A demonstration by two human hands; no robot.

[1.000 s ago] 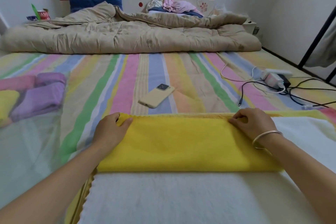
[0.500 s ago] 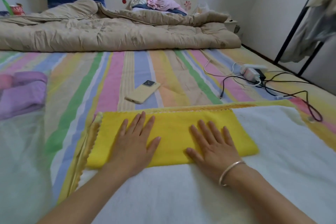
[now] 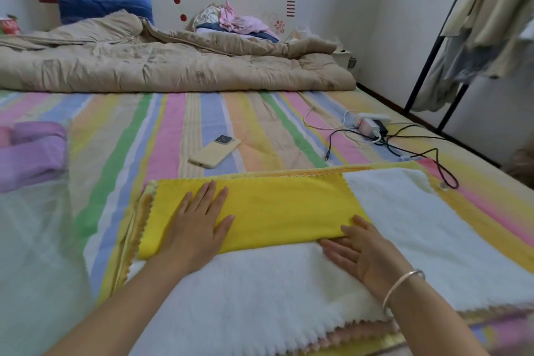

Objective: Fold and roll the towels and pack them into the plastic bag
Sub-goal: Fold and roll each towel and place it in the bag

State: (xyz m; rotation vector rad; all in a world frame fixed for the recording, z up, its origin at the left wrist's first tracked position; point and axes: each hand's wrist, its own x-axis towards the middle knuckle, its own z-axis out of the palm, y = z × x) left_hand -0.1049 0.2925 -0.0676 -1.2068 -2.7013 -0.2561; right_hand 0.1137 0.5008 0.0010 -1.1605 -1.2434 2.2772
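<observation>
While the head view looks down the bed, a folded yellow towel lies as a long band across the far part of a white towel spread flat on the striped sheet. The left hand lies palm down on the band's left half, fingers straight and slightly spread, gripping nothing. The right hand, with a bracelet on its wrist, is flat and open at the band's near right corner, its straight fingers touching the yellow edge and resting partly on the white towel; it is a little blurred. Left of the towels a clear plastic bag lies on the sheet, with purple rolls at its far end. Beyond the yellow towel lie a phone and, further right, a power strip with cables.
</observation>
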